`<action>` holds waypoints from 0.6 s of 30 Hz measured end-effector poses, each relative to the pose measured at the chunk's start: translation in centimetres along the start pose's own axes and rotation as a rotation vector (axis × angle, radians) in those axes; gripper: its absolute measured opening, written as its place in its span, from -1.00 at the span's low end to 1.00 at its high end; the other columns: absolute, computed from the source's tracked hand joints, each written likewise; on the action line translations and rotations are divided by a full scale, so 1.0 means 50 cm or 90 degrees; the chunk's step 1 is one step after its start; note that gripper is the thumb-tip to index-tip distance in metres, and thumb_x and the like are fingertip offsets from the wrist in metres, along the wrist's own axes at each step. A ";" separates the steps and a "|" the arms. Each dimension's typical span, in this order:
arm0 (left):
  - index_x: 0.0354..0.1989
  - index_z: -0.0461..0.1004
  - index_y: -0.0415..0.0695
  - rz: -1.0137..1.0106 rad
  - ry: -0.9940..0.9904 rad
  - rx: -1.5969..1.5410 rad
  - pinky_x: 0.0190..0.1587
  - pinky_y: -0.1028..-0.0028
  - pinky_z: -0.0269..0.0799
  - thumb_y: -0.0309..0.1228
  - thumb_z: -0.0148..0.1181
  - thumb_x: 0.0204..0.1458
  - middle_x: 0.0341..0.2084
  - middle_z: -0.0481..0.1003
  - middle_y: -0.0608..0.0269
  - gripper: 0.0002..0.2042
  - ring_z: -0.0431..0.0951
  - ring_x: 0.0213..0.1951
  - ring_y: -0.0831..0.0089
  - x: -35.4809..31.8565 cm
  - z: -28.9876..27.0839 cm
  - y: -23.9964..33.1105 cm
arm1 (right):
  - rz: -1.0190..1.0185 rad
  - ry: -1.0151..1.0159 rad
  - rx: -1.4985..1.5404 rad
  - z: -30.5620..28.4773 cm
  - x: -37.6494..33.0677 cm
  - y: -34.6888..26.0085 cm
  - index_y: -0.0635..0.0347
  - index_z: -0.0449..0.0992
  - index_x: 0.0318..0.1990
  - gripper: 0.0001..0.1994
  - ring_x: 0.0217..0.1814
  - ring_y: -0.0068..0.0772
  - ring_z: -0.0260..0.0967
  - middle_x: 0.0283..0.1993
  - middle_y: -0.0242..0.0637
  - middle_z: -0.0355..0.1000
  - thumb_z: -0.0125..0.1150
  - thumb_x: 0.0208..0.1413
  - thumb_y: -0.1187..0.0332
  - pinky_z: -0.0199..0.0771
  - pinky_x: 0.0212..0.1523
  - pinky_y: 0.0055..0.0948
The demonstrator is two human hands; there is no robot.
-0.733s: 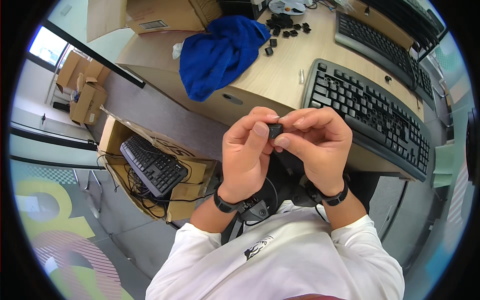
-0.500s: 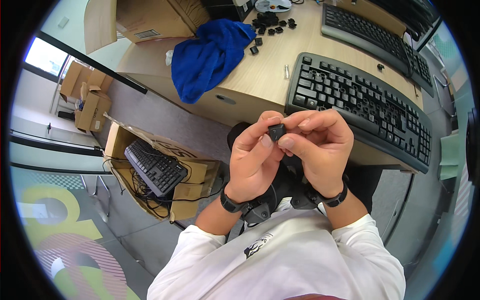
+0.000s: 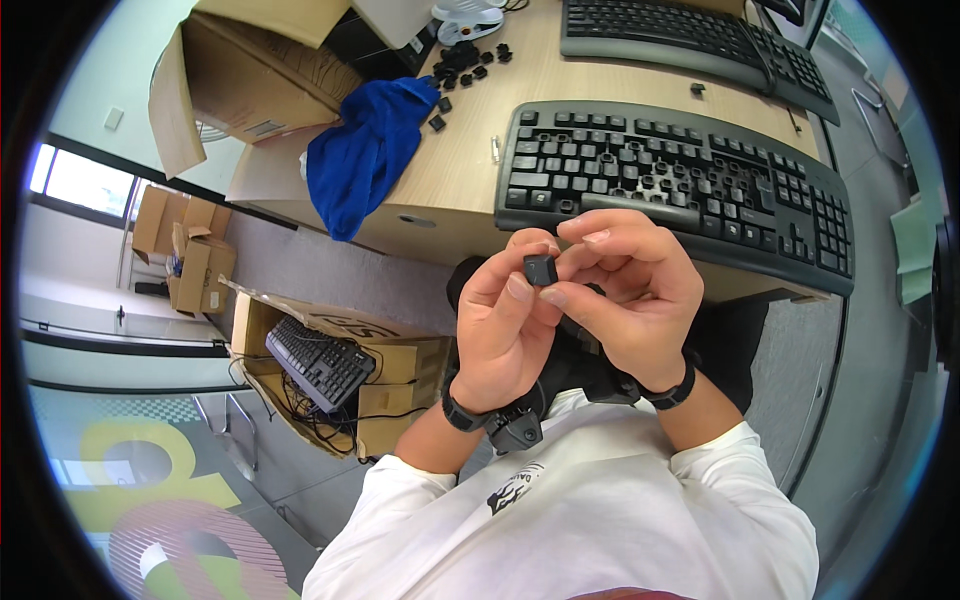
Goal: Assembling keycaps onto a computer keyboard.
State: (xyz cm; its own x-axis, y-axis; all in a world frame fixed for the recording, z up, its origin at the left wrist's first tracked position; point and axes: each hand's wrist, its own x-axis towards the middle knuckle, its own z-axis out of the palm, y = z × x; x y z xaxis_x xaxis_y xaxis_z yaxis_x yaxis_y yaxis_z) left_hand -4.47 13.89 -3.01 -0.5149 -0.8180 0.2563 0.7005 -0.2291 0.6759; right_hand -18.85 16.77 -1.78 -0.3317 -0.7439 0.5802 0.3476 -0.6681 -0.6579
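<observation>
A small black keycap [image 3: 540,269] is held up in front of my chest, above my lap. My left hand [image 3: 498,335] pinches it between thumb and index finger. Curled in from the other side, my right hand [image 3: 642,300] has its thumb and fingertips against the cap's right edge. Beyond the hands, a black keyboard [image 3: 680,205] lies along the desk's near edge. Several keys in its middle lack their caps, so bare sockets show there. Loose keycaps [image 3: 462,62] are heaped farther back on the desk.
A blue cloth [image 3: 365,150] drapes over the desk's edge, near an open cardboard box [image 3: 262,82]. Another keyboard [image 3: 665,38] lies at the back, and a white mouse [image 3: 468,18] sits behind the heap. On the floor at left, a carton [image 3: 388,402] holds a keyboard and cables.
My view has shifted, so the desk and keyboard appear farther left. The keycap has been turned slightly between my fingers. Both hands stay closed around it.
</observation>
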 end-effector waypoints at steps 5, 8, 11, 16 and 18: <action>0.17 0.54 -0.18 -0.057 0.018 -0.005 0.24 0.33 0.49 -0.44 0.18 0.40 0.21 0.42 0.19 -0.76 0.53 0.15 0.35 0.009 0.032 -0.024 | 0.022 0.013 -0.069 -0.047 -0.012 -0.030 0.33 0.60 0.03 -0.62 -0.07 -0.43 0.65 0.08 -0.07 0.61 0.45 0.05 0.75 0.72 -0.02 -0.46; 0.13 0.54 -0.17 -0.090 0.024 0.013 0.17 0.36 0.53 -0.51 0.19 0.36 0.21 0.43 0.15 -0.79 0.56 0.10 0.38 0.014 0.034 -0.031 | -0.073 -0.047 -0.274 -0.097 0.001 -0.054 0.25 0.65 -0.05 -0.65 -0.15 -0.37 0.65 -0.04 -0.18 0.67 0.50 -0.02 0.69 0.67 -0.15 -0.45; 0.08 0.53 -0.18 -0.114 0.014 0.056 0.05 0.38 0.58 -0.55 0.20 0.33 0.18 0.49 0.06 -0.80 0.61 0.01 0.41 0.019 0.035 -0.055 | -0.175 -0.098 -0.470 -0.133 0.000 -0.081 0.14 0.69 -0.18 -0.67 -0.27 -0.25 0.58 -0.19 -0.31 0.69 0.57 -0.18 0.60 0.52 -0.30 -0.40; 0.09 0.54 -0.24 -0.221 -0.034 0.113 0.03 0.41 0.60 -0.58 0.27 0.27 0.04 0.63 0.09 -0.76 0.65 -0.05 0.43 0.030 0.045 -0.089 | -0.231 -0.123 -0.610 -0.183 -0.029 -0.120 0.11 0.70 -0.22 -0.71 -0.27 -0.33 0.49 -0.16 -0.41 0.69 0.61 -0.17 0.50 0.51 -0.26 -0.39; 0.12 0.54 -0.26 -0.260 -0.035 0.162 0.07 0.44 0.59 -0.61 0.33 0.21 0.00 0.64 0.15 -0.70 0.64 -0.01 0.47 0.034 0.046 -0.097 | -0.230 -0.138 -0.629 -0.202 -0.035 -0.129 0.10 0.70 -0.22 -0.71 -0.27 -0.34 0.48 -0.16 -0.43 0.68 0.62 -0.17 0.47 0.49 -0.27 -0.40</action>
State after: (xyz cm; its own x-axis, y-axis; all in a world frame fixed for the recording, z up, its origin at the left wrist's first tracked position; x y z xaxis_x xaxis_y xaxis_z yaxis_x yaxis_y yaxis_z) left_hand -9.88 14.81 -4.28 -0.7532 -0.6569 -0.0339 0.2955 -0.3840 0.8748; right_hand -29.37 22.54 -3.43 -0.0770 -0.5568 0.8271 -0.6358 -0.6115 -0.4709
